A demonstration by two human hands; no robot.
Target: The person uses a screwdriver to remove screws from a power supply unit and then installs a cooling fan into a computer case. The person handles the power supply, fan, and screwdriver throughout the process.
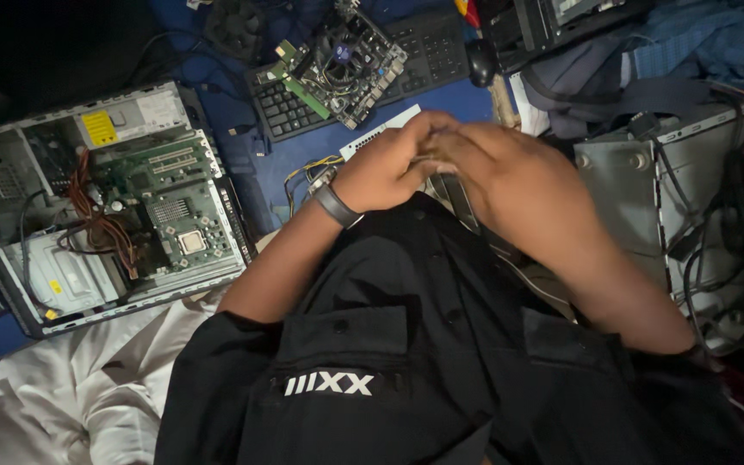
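Head view — hands (445,159) above open computer case (105,207)

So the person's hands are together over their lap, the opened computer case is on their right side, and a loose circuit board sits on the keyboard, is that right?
Not quite. In the head view the opened computer case lies on the person's left side, not the right. The rest holds: the left hand and right hand meet over the lap, and a loose circuit board sits on the keyboard.

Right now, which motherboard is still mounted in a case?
The green motherboard at left, inside the open desktop case. The other motherboard lies loose on the black keyboard.
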